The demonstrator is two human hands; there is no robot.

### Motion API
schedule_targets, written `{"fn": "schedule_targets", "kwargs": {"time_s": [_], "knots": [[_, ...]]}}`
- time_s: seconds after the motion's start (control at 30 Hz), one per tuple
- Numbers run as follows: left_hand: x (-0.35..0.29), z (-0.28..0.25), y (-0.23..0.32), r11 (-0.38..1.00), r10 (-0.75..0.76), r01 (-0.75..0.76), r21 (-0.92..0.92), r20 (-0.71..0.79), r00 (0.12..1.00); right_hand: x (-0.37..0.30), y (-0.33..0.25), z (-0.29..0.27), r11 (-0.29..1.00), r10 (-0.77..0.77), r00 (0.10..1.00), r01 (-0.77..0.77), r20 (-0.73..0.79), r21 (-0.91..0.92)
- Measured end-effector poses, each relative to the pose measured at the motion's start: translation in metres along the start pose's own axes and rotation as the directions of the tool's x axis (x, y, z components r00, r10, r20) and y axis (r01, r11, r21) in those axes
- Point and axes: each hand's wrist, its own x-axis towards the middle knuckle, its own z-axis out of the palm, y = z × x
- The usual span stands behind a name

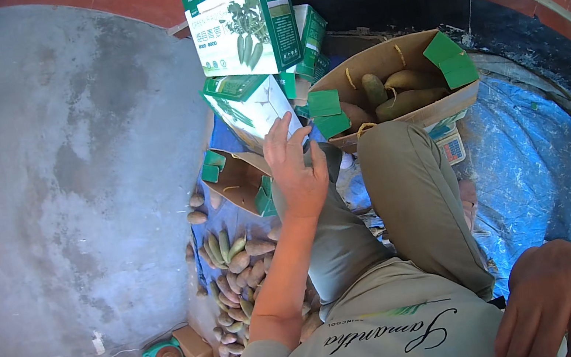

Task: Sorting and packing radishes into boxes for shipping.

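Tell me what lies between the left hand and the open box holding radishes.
In the head view, only the person's bent knee separates the left hand from the box.

Blue tarp (519, 141) under radishes (235, 261) and cartons (390, 87)

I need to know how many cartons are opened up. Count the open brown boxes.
2. One open box, ahead of the knees, holds several vegetables. A smaller open box lies left of the left hand and looks empty. Others may be hidden behind the stacked green-and-white cartons.
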Motion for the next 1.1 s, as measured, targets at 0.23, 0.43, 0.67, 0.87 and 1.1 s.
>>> {"fn": "schedule_targets", "kwargs": {"time_s": [0.23, 0.43, 0.67, 0.87, 1.1], "knots": [[0.005, 0.019, -0.004, 0.998, -0.025, 0.029, -0.054, 0.076, 0.997, -0.023, -0.020, -0.028, 0.916, 0.334, 0.906, -0.247, 0.260, -0.316], [0.007, 0.040, -0.018, 0.996, -0.010, 0.044, -0.083, 0.368, 0.930, -0.047, -0.038, -0.083, 0.285, 0.280, 0.698, -0.716, -0.659, -0.638], [0.007, 0.065, -0.027, 0.987, -0.002, 0.113, -0.114, 0.694, 0.720, -0.066, -0.045, -0.212, -0.363, -0.273, 0.637, -0.762, -0.721, -0.536], [-0.010, 0.101, -0.038, 0.998, 0.055, -0.054, -0.029, 0.817, 0.574, -0.104, -0.030, -0.314, -0.754, -0.198, 0.773, -0.513, -0.602, -0.411], [-0.016, 0.113, -0.041, 0.971, 0.156, -0.240, -0.012, 0.792, 0.590, -0.113, -0.035, -0.343, -0.941, -0.123, 0.551, -0.328, -0.825, -0.078]]}}
